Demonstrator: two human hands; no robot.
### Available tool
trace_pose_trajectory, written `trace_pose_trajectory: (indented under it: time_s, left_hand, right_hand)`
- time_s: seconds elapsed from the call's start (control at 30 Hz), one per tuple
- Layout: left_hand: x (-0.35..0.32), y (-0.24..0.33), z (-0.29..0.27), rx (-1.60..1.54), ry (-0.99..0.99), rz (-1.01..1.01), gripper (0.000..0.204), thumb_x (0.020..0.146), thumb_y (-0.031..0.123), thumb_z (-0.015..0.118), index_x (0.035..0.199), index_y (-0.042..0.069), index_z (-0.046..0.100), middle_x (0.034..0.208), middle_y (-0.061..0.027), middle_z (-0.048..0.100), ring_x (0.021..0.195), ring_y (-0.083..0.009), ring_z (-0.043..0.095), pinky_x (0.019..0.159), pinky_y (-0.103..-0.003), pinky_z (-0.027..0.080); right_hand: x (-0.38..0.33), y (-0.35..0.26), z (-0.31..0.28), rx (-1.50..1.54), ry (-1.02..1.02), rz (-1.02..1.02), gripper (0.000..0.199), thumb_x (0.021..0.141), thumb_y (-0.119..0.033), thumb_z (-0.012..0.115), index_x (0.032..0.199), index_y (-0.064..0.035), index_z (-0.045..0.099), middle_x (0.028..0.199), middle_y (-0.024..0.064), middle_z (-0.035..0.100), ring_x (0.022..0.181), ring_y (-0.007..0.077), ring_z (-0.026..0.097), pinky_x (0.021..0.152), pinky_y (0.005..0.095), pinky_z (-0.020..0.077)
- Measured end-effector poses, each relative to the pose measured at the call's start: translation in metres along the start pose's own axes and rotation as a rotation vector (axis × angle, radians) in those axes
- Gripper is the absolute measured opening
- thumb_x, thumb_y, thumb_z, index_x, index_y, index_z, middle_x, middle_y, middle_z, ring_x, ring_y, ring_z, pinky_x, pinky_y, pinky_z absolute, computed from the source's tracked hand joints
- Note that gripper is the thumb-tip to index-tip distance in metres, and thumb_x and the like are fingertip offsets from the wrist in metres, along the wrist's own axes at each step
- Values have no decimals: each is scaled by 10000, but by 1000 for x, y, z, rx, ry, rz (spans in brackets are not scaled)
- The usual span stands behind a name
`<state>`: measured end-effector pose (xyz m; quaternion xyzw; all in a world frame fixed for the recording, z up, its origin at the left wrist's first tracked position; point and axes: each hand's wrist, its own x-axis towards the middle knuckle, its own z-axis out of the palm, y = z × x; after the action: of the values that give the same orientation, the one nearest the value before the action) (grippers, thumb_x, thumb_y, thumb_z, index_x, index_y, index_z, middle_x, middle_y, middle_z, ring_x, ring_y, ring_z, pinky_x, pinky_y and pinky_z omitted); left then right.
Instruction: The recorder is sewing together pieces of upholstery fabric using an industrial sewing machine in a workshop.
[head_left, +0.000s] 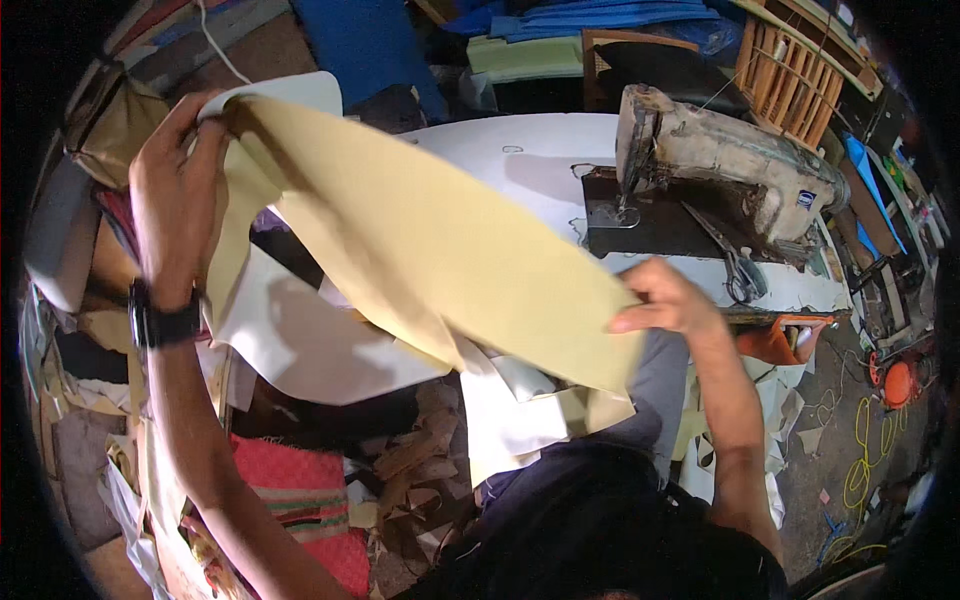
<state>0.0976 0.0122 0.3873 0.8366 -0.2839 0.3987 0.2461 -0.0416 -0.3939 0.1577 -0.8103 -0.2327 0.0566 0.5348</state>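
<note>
A large upholstery fabric piece (430,220), pale yellow on one side and white on the other, stretches slantwise in front of me. My left hand (180,190), with a dark watch on the wrist, grips its raised upper-left end, where a white part folds over. At the lower right, my right hand (662,298) pinches the edge between thumb and fingers. Below, the rest of the piece hangs in folds, part of it over my lap. A worn sewing machine (715,160) stands beyond my right hand, and metal scissors (735,262) lie beside its base.
The white sewing table (480,150) spreads behind the fabric. An orange pouch (790,340) hangs at its right front edge. Scraps (420,500) and a red striped cloth (300,500) lie below. A yellow cord (870,450) coils on the floor at right.
</note>
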Motion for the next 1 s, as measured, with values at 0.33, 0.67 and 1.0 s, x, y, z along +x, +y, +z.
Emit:
trace_pose_trajectory:
  time_s: [0.33, 0.67, 1.0]
  left_hand:
    - [49, -125, 160, 123, -498, 152, 443, 953, 310, 709, 1305, 45, 673, 1116, -219, 746, 1004, -306, 735, 885, -397, 565]
    - [-45, 31, 65, -352, -740, 204, 353, 880, 124, 807, 1202, 32, 696, 1099, -123, 746, 902, -180, 728, 780, -312, 578]
    - [-152, 18, 75, -707, -1096, 170, 496, 861, 516, 806, 900, 26, 737, 663, -44, 675, 533, -159, 619, 477, -293, 495]
  right_hand:
    - [-19, 30, -24, -1075, 655, 258, 268, 909, -139, 704, 1136, -7, 650, 1051, 182, 673, 952, 463, 640, 846, 529, 513]
    - [76, -55, 37, -557, 593, -442, 754, 856, -388, 826, 1418, 5, 513, 1385, 214, 564, 1268, 333, 585, 1000, 453, 542]
    - [30, -103, -12, -108, 514, -285, 228, 995, -118, 571, 1149, 0, 689, 1013, 94, 724, 860, 150, 700, 769, 298, 586]
